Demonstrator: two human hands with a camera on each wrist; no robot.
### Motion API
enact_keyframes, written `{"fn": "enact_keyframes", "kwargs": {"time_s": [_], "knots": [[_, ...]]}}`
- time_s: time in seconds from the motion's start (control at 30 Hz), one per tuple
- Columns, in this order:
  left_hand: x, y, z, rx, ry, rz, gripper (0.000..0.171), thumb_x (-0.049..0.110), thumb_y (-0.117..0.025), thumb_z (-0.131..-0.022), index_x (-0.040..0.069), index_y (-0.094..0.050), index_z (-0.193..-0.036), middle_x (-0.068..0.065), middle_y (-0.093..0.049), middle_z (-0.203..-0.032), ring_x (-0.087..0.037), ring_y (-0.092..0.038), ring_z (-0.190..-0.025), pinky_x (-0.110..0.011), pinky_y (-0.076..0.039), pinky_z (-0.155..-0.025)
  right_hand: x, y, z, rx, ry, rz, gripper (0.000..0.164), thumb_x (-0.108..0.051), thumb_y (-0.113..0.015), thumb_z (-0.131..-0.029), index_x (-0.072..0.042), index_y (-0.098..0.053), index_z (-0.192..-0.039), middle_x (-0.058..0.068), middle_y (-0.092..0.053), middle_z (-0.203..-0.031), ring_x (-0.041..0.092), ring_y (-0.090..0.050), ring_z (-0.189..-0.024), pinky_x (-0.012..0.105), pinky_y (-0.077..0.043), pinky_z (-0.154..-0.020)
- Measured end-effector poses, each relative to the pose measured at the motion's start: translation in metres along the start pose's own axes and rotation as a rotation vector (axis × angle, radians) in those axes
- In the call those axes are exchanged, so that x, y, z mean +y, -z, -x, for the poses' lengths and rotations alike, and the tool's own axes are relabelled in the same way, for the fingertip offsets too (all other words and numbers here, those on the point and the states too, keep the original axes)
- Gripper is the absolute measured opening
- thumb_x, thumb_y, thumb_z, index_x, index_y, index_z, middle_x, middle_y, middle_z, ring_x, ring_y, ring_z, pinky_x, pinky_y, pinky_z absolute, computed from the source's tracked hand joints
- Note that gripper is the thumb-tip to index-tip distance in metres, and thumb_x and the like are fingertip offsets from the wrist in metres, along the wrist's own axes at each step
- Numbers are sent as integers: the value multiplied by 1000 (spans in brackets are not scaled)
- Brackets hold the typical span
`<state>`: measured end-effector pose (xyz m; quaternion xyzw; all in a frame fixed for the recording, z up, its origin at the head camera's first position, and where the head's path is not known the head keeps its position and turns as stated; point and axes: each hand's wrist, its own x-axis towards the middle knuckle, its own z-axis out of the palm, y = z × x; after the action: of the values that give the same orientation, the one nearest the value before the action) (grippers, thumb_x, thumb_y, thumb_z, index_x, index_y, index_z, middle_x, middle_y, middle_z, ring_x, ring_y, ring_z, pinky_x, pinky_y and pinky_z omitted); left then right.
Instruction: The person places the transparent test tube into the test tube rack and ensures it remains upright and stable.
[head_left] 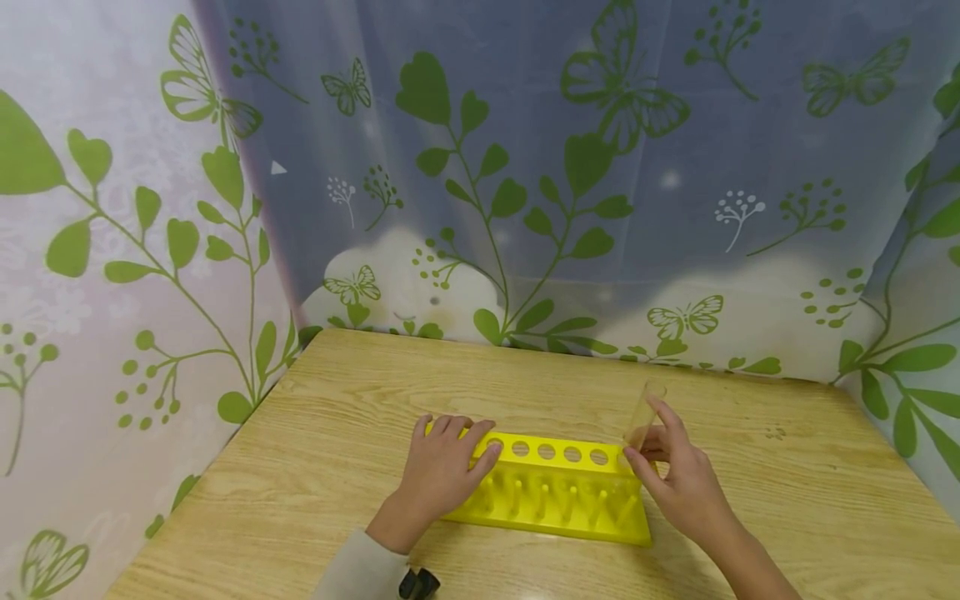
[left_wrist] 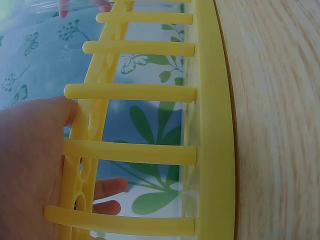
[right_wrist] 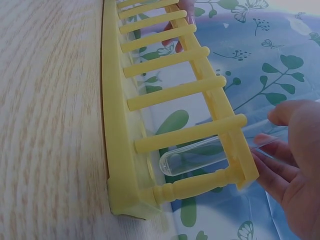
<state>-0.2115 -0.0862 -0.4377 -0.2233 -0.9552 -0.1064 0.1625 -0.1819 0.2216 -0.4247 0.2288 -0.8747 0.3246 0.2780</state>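
Note:
A yellow test tube rack (head_left: 555, 525) with round holes and upright pegs stands on the table. My left hand (head_left: 442, 471) grips its top rail near the left end, thumb in front; the left wrist view shows fingertips (left_wrist: 114, 187) behind the rail. At the right end, my right hand (head_left: 682, 479) pinches a clear test tube (head_left: 643, 412) by its upper part. The tube leans and passes through the end hole. In the right wrist view its rounded bottom (right_wrist: 167, 164) hangs below the top rail, short of the base.
The wood-grain table (head_left: 360, 383) reaches back to a patterned curtain (head_left: 540, 208) with leaves and butterflies. A similar curtain (head_left: 127, 233) borders the left side. Small clear specks (head_left: 776, 432) lie on the table at the right. A black object (head_left: 418, 583) sits by the left sleeve.

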Motion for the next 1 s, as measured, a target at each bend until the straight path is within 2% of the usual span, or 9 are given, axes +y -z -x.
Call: {"fn": "enact_keyframes", "kwargs": {"time_s": [0.27, 0.73, 1.0], "knots": [[0, 0, 0, -9, 1, 6, 41, 49, -43, -101, 26, -60, -131, -2, -62, -119, -27, -54, -115, -58, -32, -102, -1, 0, 0, -12, -21, -1, 88, 8, -72, -81, -11, -22, -152, -4, -63, -89, 4, -63, -76, 29, -56, -66], [0, 0, 0, -23, 4, 19, 41, 48, -42, -101, 25, -59, -131, -2, -62, -119, -28, -55, -115, -58, -32, -102, -2, 1, 0, -4, -58, -34, 84, 8, -69, -84, -10, -24, -152, -3, -64, -88, 9, -66, -78, 25, -56, -69], [0, 0, 0, -17, 10, 24, 41, 48, -42, -102, 25, -59, -131, -3, -62, -120, -28, -54, -116, -58, -31, -103, 1, 0, 0, 10, -34, -23, 68, 9, -70, -82, -2, -35, -139, -4, -63, -88, 6, -64, -79, 24, -56, -69]]}}
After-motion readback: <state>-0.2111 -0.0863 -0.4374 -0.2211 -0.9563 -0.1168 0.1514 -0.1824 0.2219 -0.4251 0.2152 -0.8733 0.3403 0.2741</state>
